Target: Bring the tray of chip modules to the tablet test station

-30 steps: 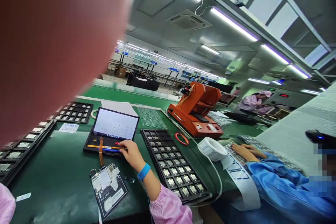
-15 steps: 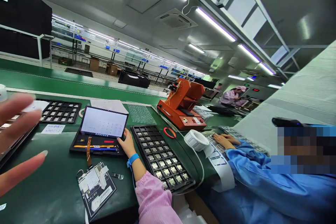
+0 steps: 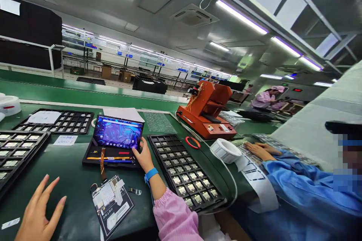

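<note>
A lit tablet screen [image 3: 118, 132] with a blue and purple picture leans upright in a black holder [image 3: 113, 162]. My right hand [image 3: 143, 155] is at the screen's right edge, thumb on its lower right corner and fingers behind, gripping it. An orange flat cable [image 3: 103, 163] runs from the holder down to a circuit board assembly [image 3: 111, 205] on the green mat. My left hand [image 3: 42, 211] hovers over the mat at the lower left, fingers spread, holding nothing. A small dark part [image 3: 135, 191] lies right of the board.
Black trays of small metal parts stand at the right [image 3: 186, 173], left [image 3: 17, 150] and back left [image 3: 70, 120]. Behind are an orange machine [image 3: 206, 113], a red ring [image 3: 192, 142] and a label roll [image 3: 226, 150]. A co-worker's hands [image 3: 261, 150] rest at the right.
The screen has gone from a white page to a blue and purple one. My left hand has moved down and right, away from the camera. The view has shifted slightly left.
</note>
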Tool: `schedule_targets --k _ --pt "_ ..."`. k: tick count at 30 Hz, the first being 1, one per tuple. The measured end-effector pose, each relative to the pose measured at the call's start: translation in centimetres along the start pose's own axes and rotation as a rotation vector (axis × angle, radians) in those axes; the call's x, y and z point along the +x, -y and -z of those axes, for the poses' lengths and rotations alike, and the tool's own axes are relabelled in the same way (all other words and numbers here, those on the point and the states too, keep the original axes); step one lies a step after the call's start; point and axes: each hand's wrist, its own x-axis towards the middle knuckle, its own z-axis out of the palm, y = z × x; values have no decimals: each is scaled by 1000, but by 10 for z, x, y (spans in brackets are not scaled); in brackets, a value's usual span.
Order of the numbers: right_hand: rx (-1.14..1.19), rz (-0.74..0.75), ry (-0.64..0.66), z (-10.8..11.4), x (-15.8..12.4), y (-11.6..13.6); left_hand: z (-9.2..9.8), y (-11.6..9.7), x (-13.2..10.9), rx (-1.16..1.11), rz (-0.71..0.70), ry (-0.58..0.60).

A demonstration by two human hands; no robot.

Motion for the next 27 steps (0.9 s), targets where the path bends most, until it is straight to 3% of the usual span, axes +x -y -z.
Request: schedule_targets --k 5,7,10,12,17,19,23,27 --pt "-34 42 -109 11 -4 20 -5 0 8 7 -26 95" --pt "-147 159 -114 19 -5 34 -6 0 9 43 -40 119" --pt "-429 478 40 25 -3 52 -6 0 10 84 -57 144" --pt "-549 583 118 24 -1 57 -7 0 10 92 -55 164" --pt "-615 358 -77 18 2 53 -9 3 10 100 -69 182" --pt "-587 350 -103 19 0 53 -10 4 9 108 -81 177" --pt "-511 457 -50 26 -8 61 -11 5 11 113 -85 198" --pt "-436 537 164 25 -14 80 -11 5 13 105 -76 204"
